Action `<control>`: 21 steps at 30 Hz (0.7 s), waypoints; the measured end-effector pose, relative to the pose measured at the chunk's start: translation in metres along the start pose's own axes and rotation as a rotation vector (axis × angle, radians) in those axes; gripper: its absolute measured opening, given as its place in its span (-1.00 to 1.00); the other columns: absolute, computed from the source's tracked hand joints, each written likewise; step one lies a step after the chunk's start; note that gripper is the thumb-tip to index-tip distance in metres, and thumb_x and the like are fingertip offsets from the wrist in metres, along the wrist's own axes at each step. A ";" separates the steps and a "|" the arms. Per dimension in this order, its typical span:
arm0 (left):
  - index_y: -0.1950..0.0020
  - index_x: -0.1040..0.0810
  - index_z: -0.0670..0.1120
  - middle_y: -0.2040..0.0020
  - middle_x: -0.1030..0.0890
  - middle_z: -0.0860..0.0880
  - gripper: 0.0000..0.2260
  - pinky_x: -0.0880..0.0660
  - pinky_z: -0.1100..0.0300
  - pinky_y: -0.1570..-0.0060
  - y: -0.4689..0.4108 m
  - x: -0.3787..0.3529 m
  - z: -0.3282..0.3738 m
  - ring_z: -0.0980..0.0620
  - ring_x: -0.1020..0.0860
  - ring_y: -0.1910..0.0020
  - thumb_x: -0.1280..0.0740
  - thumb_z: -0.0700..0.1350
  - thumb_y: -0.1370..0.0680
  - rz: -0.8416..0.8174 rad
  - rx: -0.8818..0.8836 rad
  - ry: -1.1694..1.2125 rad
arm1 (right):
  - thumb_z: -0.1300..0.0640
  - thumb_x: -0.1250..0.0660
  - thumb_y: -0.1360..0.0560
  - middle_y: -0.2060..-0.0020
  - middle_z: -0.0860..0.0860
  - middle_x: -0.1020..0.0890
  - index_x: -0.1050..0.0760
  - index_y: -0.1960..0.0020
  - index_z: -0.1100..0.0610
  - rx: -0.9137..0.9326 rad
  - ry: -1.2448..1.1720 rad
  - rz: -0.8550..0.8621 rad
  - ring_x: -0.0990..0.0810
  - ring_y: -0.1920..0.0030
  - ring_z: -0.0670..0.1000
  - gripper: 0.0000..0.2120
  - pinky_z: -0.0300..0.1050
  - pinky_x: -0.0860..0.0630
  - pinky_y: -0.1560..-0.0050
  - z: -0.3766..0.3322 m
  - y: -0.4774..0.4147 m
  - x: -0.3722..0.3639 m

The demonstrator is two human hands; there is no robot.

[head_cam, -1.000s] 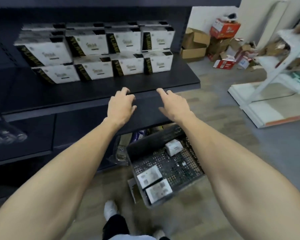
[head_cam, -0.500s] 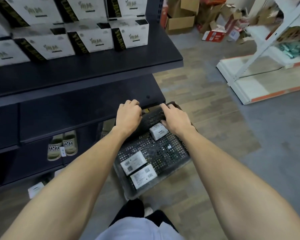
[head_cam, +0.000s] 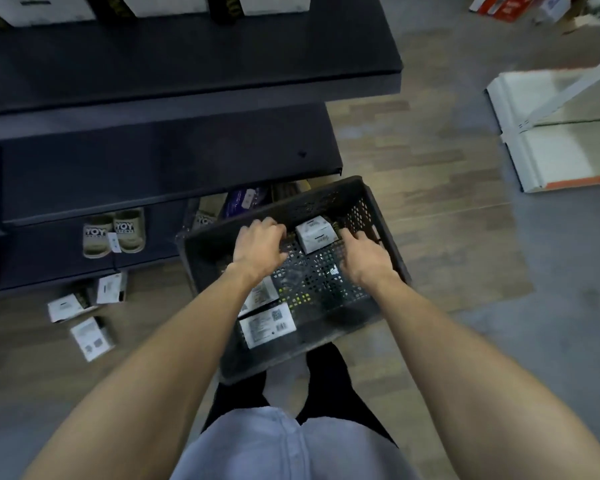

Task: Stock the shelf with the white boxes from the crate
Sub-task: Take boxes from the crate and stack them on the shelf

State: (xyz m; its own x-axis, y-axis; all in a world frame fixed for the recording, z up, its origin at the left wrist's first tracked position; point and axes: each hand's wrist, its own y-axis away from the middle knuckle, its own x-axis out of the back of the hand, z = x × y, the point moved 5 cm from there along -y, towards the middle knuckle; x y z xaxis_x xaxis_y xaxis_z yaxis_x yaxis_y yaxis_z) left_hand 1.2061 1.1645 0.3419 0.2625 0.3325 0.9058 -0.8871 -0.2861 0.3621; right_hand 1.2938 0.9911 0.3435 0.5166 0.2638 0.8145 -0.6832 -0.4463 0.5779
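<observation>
A black perforated crate sits on the floor in front of my legs. At its far end stands a white box. My left hand hovers just left of that box with fingers loosely curled, a small gap between them. My right hand reaches in from the right, its fingertips at the box's right edge. Two more white boxes lie flat at the crate's near left, one partly under my left forearm. The dark shelf above carries a row of white boxes at the top edge of view.
A lower dark shelf juts out just beyond the crate. Beige sandals sit on the bottom shelf at left. Several loose white boxes lie on the floor at left. A white rack base stands at right.
My view has tilted down from the shelf to the crate. Both hands dropped from the shelf edge into the crate and now flank the far white box.
</observation>
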 end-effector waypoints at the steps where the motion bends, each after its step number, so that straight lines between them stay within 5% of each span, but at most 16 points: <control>1: -0.25 -0.53 -0.02 -0.23 -0.52 -0.06 -0.63 -0.45 -0.03 -0.13 -0.004 -0.009 0.002 -0.10 -0.49 -0.17 -0.45 0.04 -0.49 -0.024 0.034 0.004 | 0.13 -0.35 -0.55 -0.29 0.15 -0.42 -0.15 -0.50 0.03 0.009 0.014 -0.031 -0.52 -0.22 0.25 -0.40 0.13 -0.49 -0.15 0.006 -0.008 -0.006; 12: -0.39 -0.43 -0.03 -0.30 -0.48 -0.10 -0.52 -0.41 -0.05 -0.22 -0.066 -0.135 0.020 -0.14 -0.45 -0.27 -0.44 0.02 -0.50 -0.177 0.290 0.125 | 0.18 -0.36 -0.54 -0.38 0.15 -0.33 -0.11 -0.52 -0.01 0.185 0.113 -0.170 -0.49 -0.24 0.23 -0.34 0.07 -0.53 0.02 0.048 -0.128 -0.080; 17: -0.07 -0.63 -0.07 -0.15 -0.58 -0.06 -0.86 -0.41 0.01 -0.15 -0.107 -0.190 0.017 -0.08 -0.49 -0.16 -0.37 -0.09 -0.54 -0.081 0.332 0.081 | 0.19 -0.33 -0.54 -0.42 0.12 -0.28 -0.08 -0.54 -0.01 0.230 0.139 -0.164 -0.44 -0.29 0.22 -0.33 0.10 -0.55 -0.03 0.047 -0.185 -0.124; 21: -0.06 -0.65 -0.02 -0.16 -0.57 -0.01 -0.76 -0.37 0.02 -0.18 -0.131 -0.225 0.008 -0.05 -0.48 -0.17 -0.43 0.07 -0.48 -0.005 0.352 0.126 | 0.18 -0.38 -0.52 -0.55 0.15 -0.06 -0.01 -0.58 -0.01 0.182 0.176 -0.135 -0.22 -0.47 0.21 -0.22 0.09 -0.48 -0.22 0.047 -0.226 -0.146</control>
State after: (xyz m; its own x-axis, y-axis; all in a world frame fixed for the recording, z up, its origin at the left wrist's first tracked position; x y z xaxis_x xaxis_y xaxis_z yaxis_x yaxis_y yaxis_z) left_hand 1.2662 1.1200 0.0920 0.1984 0.4365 0.8776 -0.6954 -0.5683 0.4398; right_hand 1.3973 1.0135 0.0917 0.4880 0.4688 0.7363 -0.5026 -0.5388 0.6761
